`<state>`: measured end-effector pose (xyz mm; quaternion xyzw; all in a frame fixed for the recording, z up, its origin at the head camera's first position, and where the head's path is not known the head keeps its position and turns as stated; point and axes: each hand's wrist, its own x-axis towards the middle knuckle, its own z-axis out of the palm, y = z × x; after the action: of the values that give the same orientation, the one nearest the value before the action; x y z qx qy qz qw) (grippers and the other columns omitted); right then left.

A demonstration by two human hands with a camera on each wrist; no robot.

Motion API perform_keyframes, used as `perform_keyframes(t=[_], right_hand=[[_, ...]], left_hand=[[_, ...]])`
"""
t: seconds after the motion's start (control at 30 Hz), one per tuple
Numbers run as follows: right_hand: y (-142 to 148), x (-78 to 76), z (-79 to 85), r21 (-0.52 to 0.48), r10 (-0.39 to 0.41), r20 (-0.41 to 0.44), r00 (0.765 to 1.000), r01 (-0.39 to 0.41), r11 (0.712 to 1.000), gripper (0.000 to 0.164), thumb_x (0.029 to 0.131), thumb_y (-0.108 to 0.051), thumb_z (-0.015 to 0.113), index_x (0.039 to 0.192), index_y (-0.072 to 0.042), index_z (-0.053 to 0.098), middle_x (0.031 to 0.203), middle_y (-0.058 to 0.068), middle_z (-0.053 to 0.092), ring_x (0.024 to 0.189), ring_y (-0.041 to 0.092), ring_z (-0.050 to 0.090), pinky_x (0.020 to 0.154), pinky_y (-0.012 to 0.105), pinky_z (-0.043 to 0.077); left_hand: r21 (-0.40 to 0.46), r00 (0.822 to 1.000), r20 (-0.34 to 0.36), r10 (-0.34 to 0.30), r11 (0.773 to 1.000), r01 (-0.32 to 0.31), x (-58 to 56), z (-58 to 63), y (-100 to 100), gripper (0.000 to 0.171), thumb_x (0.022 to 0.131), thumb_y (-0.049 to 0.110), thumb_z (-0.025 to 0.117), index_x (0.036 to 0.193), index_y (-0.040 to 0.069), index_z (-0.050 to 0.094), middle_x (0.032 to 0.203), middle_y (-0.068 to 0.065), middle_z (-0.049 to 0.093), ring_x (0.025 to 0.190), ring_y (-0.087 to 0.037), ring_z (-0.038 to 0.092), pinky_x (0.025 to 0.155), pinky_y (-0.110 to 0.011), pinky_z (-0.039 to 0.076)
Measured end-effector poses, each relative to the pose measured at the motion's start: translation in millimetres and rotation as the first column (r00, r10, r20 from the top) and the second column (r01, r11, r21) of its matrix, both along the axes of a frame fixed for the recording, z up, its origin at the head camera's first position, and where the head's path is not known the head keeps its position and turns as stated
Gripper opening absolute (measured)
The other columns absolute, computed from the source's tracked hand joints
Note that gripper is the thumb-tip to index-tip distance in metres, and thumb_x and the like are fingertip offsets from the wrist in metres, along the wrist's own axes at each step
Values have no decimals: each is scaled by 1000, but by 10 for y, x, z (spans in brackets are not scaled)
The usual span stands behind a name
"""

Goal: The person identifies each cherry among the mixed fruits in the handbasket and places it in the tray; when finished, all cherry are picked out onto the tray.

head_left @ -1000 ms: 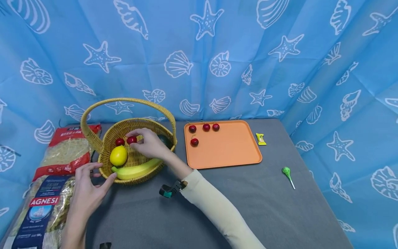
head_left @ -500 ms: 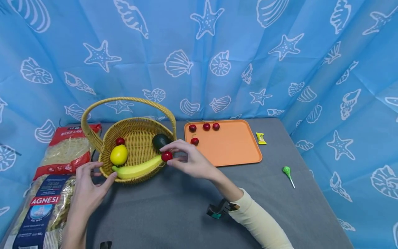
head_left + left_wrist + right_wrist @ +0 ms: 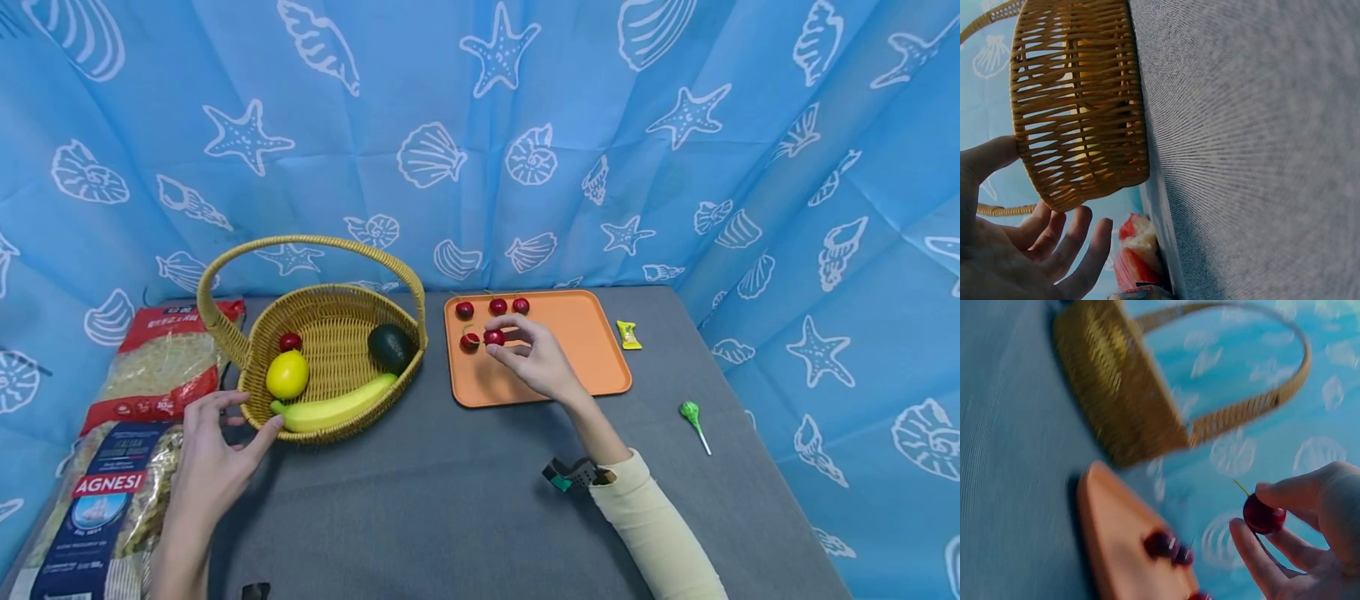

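In the head view my right hand [image 3: 536,358] pinches a dark red cherry [image 3: 494,337] between thumb and fingers, over the orange tray [image 3: 555,379]. The right wrist view shows the held cherry [image 3: 1264,514] with its green stem. Several other cherries lie along the tray's back left part, one of them [image 3: 469,342] right beside the held one. My left hand [image 3: 213,458] holds the wicker basket [image 3: 333,308] by the near left rim, thumb and fingertips spread along it. Inside are a lemon [image 3: 287,375], a banana [image 3: 337,408], an avocado [image 3: 392,347] and a red cherry [image 3: 290,342].
Left of the basket lie a red-and-clear food bag [image 3: 161,358] and a blue-labelled pasta bag [image 3: 97,508]. A yellow wrapped candy [image 3: 628,335] and a green lollipop [image 3: 693,421] lie right of the tray. A blue shell-print curtain [image 3: 450,200] hangs behind the grey table [image 3: 420,517].
My right hand has carried the cherry from inside the basket rightward, over its rim, to above the tray. The left hand has stayed at the basket's rim.
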<state>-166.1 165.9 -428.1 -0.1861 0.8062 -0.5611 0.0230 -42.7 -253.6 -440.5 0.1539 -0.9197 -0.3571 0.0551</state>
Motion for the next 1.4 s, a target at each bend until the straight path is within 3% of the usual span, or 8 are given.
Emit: perform_keyframes(t=[0.17, 0.33, 0.6, 0.97, 1.4], right_hand=[[157, -177, -268, 66, -77, -31, 997, 79, 995, 32, 100, 3, 73, 132, 5, 69, 135, 26, 67, 120, 43, 73, 108, 58, 59], [222, -265, -431, 88, -124, 19, 992, 122, 989, 37, 100, 9, 68, 137, 4, 67, 144, 26, 61, 129, 45, 70, 108, 56, 59], [206, -378, -591, 245, -171, -42, 984, 176, 953, 38, 99, -14, 81, 133, -4, 70, 131, 19, 73, 116, 35, 75, 99, 50, 64], [141, -411, -602, 311, -196, -56, 979, 204, 928, 44, 95, -18, 85, 132, -4, 67, 133, 18, 73, 114, 32, 74, 95, 46, 64], [178, -386, -540, 275, -188, -39, 981, 191, 942, 49, 94, -19, 87, 136, -4, 65, 131, 20, 72, 113, 36, 72, 100, 52, 62]], left_hand=[[1, 1000, 6, 5, 1000, -5, 0, 2, 9, 68, 99, 36, 80, 148, -2, 52, 155, -29, 38, 121, -44, 58, 67, -10, 41], [-3, 1000, 7, 4, 1000, -4, -3, -3, 15, 69, 99, 37, 80, 148, -2, 51, 155, -28, 39, 121, -44, 58, 67, -9, 41], [5, 1000, 17, 0, 1000, 0, 1, -4, 2, 70, 99, 37, 80, 149, -2, 50, 156, -29, 37, 123, -44, 58, 67, -8, 40], [11, 1000, 16, 6, 1000, -6, 3, -6, -1, 70, 99, 36, 80, 149, -2, 50, 156, -29, 37, 123, -45, 57, 67, -7, 39], [22, 1000, -11, -21, 1000, 21, 7, 0, -9, 68, 100, 37, 79, 148, -3, 51, 156, -30, 37, 121, -45, 58, 67, -7, 42]])
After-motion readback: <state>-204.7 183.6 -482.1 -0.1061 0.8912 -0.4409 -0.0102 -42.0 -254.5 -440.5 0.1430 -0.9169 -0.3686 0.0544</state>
